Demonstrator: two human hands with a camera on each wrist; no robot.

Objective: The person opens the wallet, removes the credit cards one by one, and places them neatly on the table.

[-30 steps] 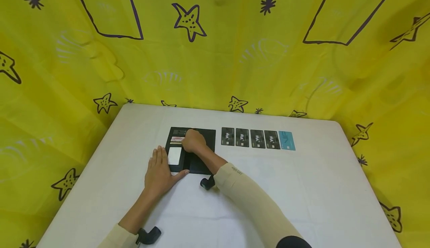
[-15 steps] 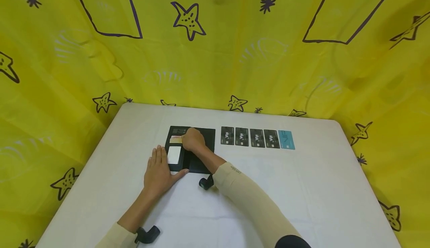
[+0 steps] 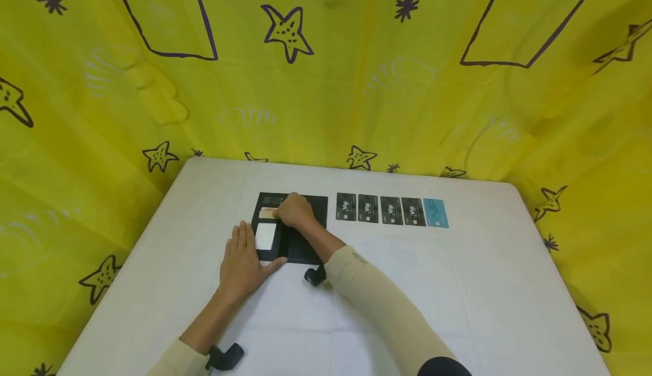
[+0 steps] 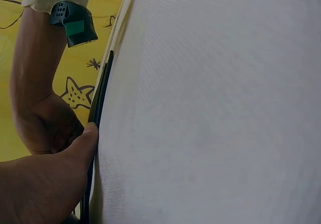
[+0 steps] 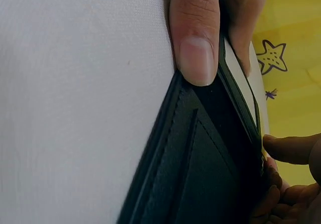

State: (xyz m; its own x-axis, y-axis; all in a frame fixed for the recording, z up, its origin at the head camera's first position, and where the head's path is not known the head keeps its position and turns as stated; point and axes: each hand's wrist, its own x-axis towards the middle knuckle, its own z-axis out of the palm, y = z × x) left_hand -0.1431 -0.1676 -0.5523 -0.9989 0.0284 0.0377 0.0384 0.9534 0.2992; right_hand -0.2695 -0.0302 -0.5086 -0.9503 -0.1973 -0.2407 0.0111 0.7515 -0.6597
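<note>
A black wallet (image 3: 308,246) lies opened flat on the white table. A white panel (image 3: 265,236) shows in its left half, and a beige card (image 3: 267,213) sits in the slot above. My left hand (image 3: 241,260) rests flat along the wallet's left edge, fingers straight. Its thumb (image 5: 198,48) presses on the bottom edge, as the right wrist view shows. My right hand (image 3: 295,210) reaches over the wallet with curled fingers and pinches the right end of the beige card. The fingertips are partly hidden behind the hand in the head view.
To the right of the wallet, several black Vip cards (image 3: 346,206) and one blue card (image 3: 435,213) lie in a row. A yellow curtain (image 3: 326,93) with drawn stars hangs behind the table (image 3: 509,285). Black wrist cameras (image 3: 226,357) sit on both wrists.
The strip in the upper slot went from pinkish and banded to plain beige as my right fingers worked at it. My left hand has stayed in place.
</note>
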